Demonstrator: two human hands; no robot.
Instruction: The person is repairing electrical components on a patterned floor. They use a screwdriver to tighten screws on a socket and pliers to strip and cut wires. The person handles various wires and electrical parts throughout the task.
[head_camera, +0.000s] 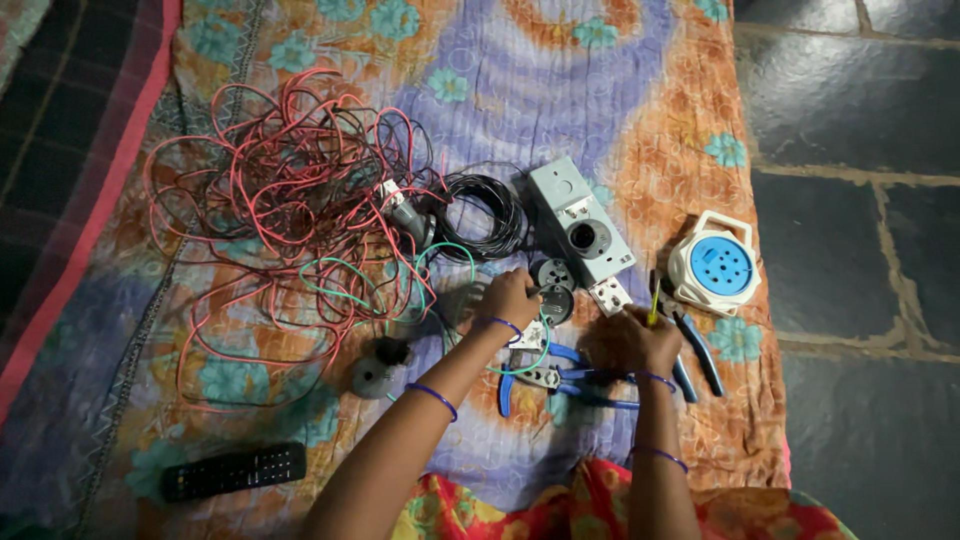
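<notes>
My left hand (507, 297) rests on a round dark socket piece (553, 290) and grips its edge, a green wire (440, 262) looping beside it. My right hand (628, 340) is closed around a yellow-handled screwdriver (654, 303), its tip pointing up toward a small white switch plate (610, 294). A grey electrical board (578, 220) with a round socket lies just beyond both hands. Blue-handled pliers (545, 378) lie under my wrists.
A tangle of red and black wires (280, 190) fills the left of the patterned cloth (560, 80). A black cable coil (485, 212), a white-and-blue extension reel (715, 265), more blue pliers (700, 350), a black remote (233, 469) and dark stone floor (860, 200) at right.
</notes>
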